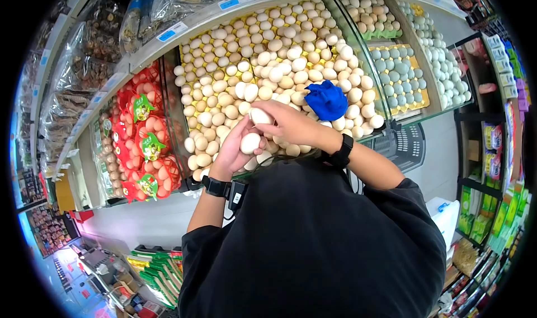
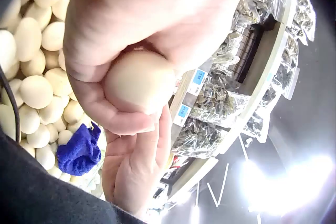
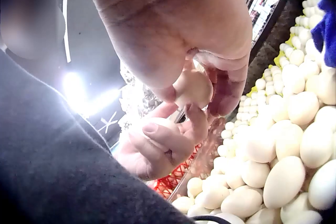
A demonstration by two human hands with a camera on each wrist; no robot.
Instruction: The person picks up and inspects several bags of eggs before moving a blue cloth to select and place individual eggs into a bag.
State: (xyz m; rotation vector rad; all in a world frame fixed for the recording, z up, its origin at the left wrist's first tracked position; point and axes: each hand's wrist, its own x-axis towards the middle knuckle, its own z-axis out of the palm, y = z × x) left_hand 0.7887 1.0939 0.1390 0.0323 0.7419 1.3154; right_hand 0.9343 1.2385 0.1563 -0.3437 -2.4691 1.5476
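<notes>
Over the bin of pale eggs (image 1: 279,83), the left hand (image 1: 230,153) cradles an egg (image 1: 250,143), its fingers curled round it in the left wrist view (image 2: 140,82). Just above, the right hand (image 1: 291,125) pinches another egg (image 1: 260,116) between thumb and fingers; this egg (image 3: 193,88) shows in the right wrist view too. Fingertips of the left hand (image 3: 160,148) reach up beside the upper egg. The two hands are close together. A crumpled blue cloth (image 1: 326,100) lies on the eggs to the right of the hands.
Red net bags of eggs (image 1: 150,144) stand left of the bin. Greenish-blue eggs (image 1: 398,74) fill trays to the right, behind a clear divider (image 1: 358,55). Bagged dried goods (image 1: 89,38) line the shelf at upper left. A grey basket (image 1: 405,144) sits below the counter's right part.
</notes>
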